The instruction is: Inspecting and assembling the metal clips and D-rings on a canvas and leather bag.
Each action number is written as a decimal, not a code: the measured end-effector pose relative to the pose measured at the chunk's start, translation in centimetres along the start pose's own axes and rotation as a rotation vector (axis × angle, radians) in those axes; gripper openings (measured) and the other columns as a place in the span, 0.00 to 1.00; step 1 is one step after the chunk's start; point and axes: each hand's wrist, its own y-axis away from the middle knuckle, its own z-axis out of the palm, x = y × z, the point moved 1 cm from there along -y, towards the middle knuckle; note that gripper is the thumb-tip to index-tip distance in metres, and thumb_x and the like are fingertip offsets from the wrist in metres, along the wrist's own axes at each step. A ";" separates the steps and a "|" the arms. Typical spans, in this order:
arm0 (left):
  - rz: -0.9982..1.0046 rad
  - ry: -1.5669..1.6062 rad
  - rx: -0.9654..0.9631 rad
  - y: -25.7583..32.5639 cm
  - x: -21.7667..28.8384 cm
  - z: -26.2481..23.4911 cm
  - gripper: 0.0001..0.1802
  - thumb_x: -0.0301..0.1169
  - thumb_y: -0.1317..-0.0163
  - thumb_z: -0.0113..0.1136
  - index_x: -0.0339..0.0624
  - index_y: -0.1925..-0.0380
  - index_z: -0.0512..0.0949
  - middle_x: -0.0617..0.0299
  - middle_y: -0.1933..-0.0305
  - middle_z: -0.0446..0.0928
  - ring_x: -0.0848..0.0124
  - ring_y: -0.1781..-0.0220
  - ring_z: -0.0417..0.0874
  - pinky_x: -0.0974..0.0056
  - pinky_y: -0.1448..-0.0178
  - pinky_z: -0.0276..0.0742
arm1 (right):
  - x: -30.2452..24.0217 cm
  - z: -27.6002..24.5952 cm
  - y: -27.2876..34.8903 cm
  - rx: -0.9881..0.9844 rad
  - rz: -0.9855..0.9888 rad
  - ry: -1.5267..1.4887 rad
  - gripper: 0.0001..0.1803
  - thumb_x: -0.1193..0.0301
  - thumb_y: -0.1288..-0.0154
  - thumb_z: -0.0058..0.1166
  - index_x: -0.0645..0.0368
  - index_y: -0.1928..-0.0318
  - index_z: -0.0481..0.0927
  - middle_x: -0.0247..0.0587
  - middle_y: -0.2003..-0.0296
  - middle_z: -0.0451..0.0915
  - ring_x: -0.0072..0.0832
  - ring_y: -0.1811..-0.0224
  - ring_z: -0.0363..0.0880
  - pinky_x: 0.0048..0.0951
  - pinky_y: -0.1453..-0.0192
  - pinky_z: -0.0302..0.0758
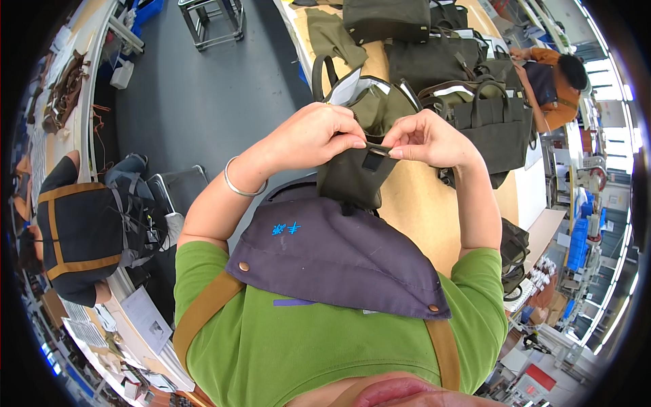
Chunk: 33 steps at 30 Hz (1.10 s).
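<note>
A dark olive handbag stands at the table edge in front of me, its top open and a lighter green lining showing inside. My left hand, with a bangle on its wrist, pinches the bag's near upper edge between thumb and fingers. Close beside it, my right hand pinches the same edge a little to the right. Between and below the fingertips sits a small black patch on the bag's front. A carrying handle rises at the bag's far left.
More dark olive bags crowd the table to the right and at the back. A loose olive cloth piece lies at the far end. One person works at the right; another is at the left. A metal-framed stool stands on the floor.
</note>
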 end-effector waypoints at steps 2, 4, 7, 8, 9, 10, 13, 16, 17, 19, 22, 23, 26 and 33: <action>0.013 -0.017 0.046 0.2 -0.1 0.4 0.07 0.28 0.38 0.61 0.36 0.67 0.82 0.57 0.75 0.76 0.62 0.74 0.77 0.62 0.69 0.71 | -0.3 0.5 0.2 0.033 0.031 0.065 0.09 0.75 0.40 0.62 0.65 0.60 0.84 0.28 0.73 0.80 0.13 0.71 0.74 0.17 0.66 0.72; -0.006 0.001 0.046 0.3 -0.1 0.5 0.06 0.28 0.38 0.61 0.36 0.68 0.82 0.57 0.75 0.76 0.63 0.74 0.77 0.62 0.69 0.71 | -0.6 0.6 0.2 0.038 0.054 0.089 0.08 0.75 0.40 0.61 0.65 0.60 0.84 0.28 0.73 0.80 0.13 0.71 0.74 0.18 0.65 0.72; -0.059 0.057 -0.014 -0.1 0.1 0.1 0.05 0.27 0.39 0.62 0.36 0.68 0.82 0.57 0.75 0.76 0.63 0.74 0.77 0.63 0.68 0.71 | -0.6 0.4 0.1 0.012 0.038 0.059 0.07 0.75 0.39 0.60 0.65 0.61 0.83 0.28 0.73 0.80 0.14 0.71 0.73 0.19 0.65 0.72; -0.059 0.058 -0.028 -0.3 0.3 0.0 0.05 0.27 0.39 0.62 0.37 0.68 0.82 0.58 0.75 0.76 0.63 0.74 0.77 0.63 0.68 0.71 | -0.2 0.3 -0.2 0.011 0.007 0.045 0.07 0.75 0.39 0.60 0.65 0.62 0.83 0.27 0.73 0.79 0.14 0.71 0.73 0.20 0.65 0.72; -0.060 0.060 -0.043 -0.5 0.4 0.0 0.04 0.27 0.39 0.62 0.37 0.69 0.82 0.58 0.75 0.76 0.64 0.73 0.77 0.63 0.68 0.71 | 0.1 0.2 -0.4 0.011 -0.024 0.030 0.07 0.75 0.39 0.59 0.66 0.62 0.83 0.27 0.74 0.79 0.14 0.70 0.73 0.20 0.65 0.71; -0.068 0.059 -0.039 -0.5 0.4 0.0 0.04 0.27 0.39 0.62 0.37 0.69 0.82 0.58 0.74 0.76 0.63 0.73 0.77 0.62 0.68 0.71 | 0.0 0.2 -0.4 0.015 -0.021 0.025 0.07 0.74 0.38 0.59 0.66 0.62 0.83 0.27 0.74 0.79 0.14 0.70 0.73 0.21 0.64 0.71; -0.057 0.037 -0.001 -0.3 0.1 0.5 0.04 0.27 0.40 0.62 0.38 0.68 0.82 0.58 0.74 0.76 0.62 0.73 0.77 0.61 0.66 0.72 | 0.1 0.7 -0.4 0.040 -0.029 0.053 0.07 0.73 0.36 0.57 0.66 0.63 0.82 0.29 0.74 0.79 0.15 0.69 0.73 0.23 0.64 0.71; -0.013 -0.010 0.057 -0.1 -0.5 1.0 0.04 0.27 0.40 0.62 0.38 0.68 0.82 0.58 0.74 0.76 0.61 0.72 0.76 0.60 0.64 0.72 | -0.2 1.2 -0.2 0.112 -0.098 0.236 0.07 0.73 0.35 0.56 0.65 0.63 0.81 0.34 0.73 0.79 0.21 0.69 0.75 0.26 0.63 0.72; -0.024 -0.016 0.053 -0.1 -0.5 0.9 0.04 0.27 0.41 0.62 0.39 0.68 0.82 0.58 0.74 0.76 0.60 0.71 0.76 0.60 0.63 0.72 | -1.0 1.5 0.0 0.152 -0.139 0.345 0.07 0.73 0.35 0.56 0.65 0.64 0.81 0.36 0.73 0.79 0.23 0.69 0.76 0.27 0.63 0.72; -0.025 -0.061 0.015 -0.2 -0.3 0.6 0.04 0.27 0.42 0.63 0.40 0.68 0.81 0.59 0.70 0.76 0.61 0.67 0.76 0.59 0.60 0.72 | -1.9 1.6 0.2 0.176 -0.177 0.454 0.06 0.73 0.36 0.55 0.65 0.64 0.81 0.39 0.72 0.78 0.28 0.69 0.76 0.29 0.64 0.73; 0.017 -0.237 -0.041 -0.5 0.8 -0.7 0.05 0.29 0.45 0.66 0.45 0.68 0.81 0.62 0.61 0.75 0.61 0.58 0.75 0.58 0.52 0.69 | -2.1 1.3 0.4 0.139 -0.160 0.431 0.06 0.74 0.36 0.55 0.65 0.64 0.80 0.40 0.72 0.77 0.30 0.70 0.76 0.30 0.65 0.72; 0.039 -0.331 -0.029 -0.6 1.4 -1.4 0.06 0.30 0.46 0.67 0.46 0.68 0.81 0.62 0.57 0.74 0.61 0.55 0.74 0.57 0.49 0.68 | -2.1 1.3 0.4 0.137 -0.150 0.407 0.06 0.74 0.36 0.55 0.65 0.64 0.80 0.39 0.72 0.77 0.29 0.70 0.76 0.30 0.66 0.72; 0.059 -0.476 -0.042 -0.7 1.1 -2.2 0.09 0.33 0.50 0.71 0.51 0.67 0.82 0.64 0.43 0.68 0.61 0.45 0.70 0.54 0.42 0.61 | -1.9 1.2 0.4 0.126 -0.118 0.343 0.07 0.73 0.36 0.55 0.64 0.64 0.81 0.37 0.73 0.77 0.25 0.71 0.75 0.28 0.67 0.71; 0.046 -0.177 -0.228 -2.1 -0.7 -1.8 0.08 0.38 0.46 0.68 0.48 0.72 0.84 0.63 0.46 0.73 0.64 0.41 0.69 0.54 0.37 0.57 | -1.2 0.9 -0.5 0.058 0.076 0.174 0.08 0.71 0.38 0.60 0.65 0.66 0.84 0.35 0.77 0.79 0.21 0.74 0.73 0.24 0.67 0.70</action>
